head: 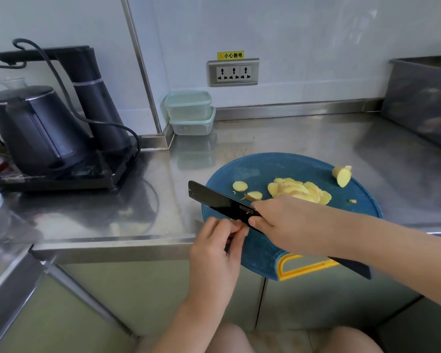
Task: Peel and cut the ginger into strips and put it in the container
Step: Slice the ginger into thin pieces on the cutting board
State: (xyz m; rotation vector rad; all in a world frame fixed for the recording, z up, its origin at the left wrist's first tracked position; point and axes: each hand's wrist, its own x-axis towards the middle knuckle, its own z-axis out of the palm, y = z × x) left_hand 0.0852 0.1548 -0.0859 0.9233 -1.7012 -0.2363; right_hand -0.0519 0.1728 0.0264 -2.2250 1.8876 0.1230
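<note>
A round blue cutting board (270, 166) with a yellow handle lies at the counter's front edge. On it sits a fanned pile of yellow ginger slices (299, 190), two loose slices (240, 186) to its left, and an uncut ginger chunk (342, 175) at the right. My right hand (288, 222) grips a black knife (219, 201) where blade meets handle; the blade points left over the board's left edge. My left hand (218, 248) pinches something small at the blade's lower edge; what it is cannot be made out. Two stacked clear containers (190, 113) with pale green lids stand at the back wall.
A black electric kettle (41, 131) and its water dispenser base with cables fill the left counter. A grey bin (420, 98) stands at the back right. A wall socket (233, 72) is above the containers. Steel counter surrounds the board.
</note>
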